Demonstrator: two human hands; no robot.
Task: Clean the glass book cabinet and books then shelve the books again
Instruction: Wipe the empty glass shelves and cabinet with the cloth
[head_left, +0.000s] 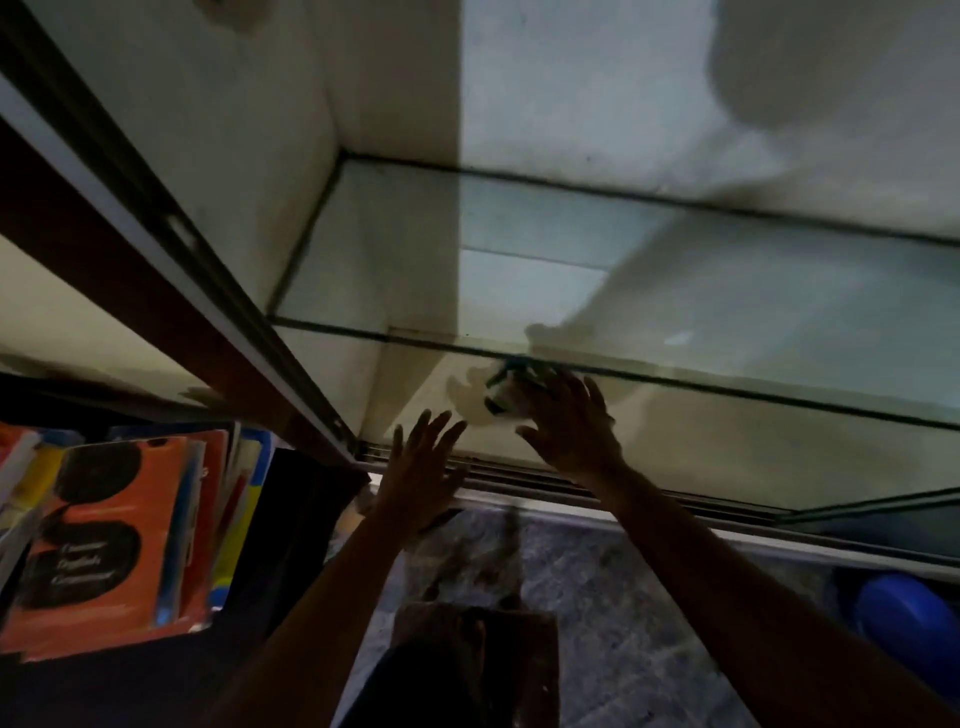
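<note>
Glass book cabinet (363, 218): stands open just beyond both sets of fingertips; pale inner walls.
Glass shelf (727, 387): its front edge runs at the right fingertips.
Cloth (504, 397): small, white and green, blurred; under the right fingertips at the shelf edge.
Right hand (571, 423): fingers straight, spread, touching the cloth.
Left hand (423, 462): fingers spread apart, holding nothing, beside the right thumb.
Books (104, 545): stacked well left of the left fingers, orange cover facing up.

Cloth (501, 396) mostly hidden under right hand (571, 421), blurred. Books (104, 545) left of left hand (421, 467) cut off, title unreadable. Blue thing (909, 618) far right, cropped.
</note>
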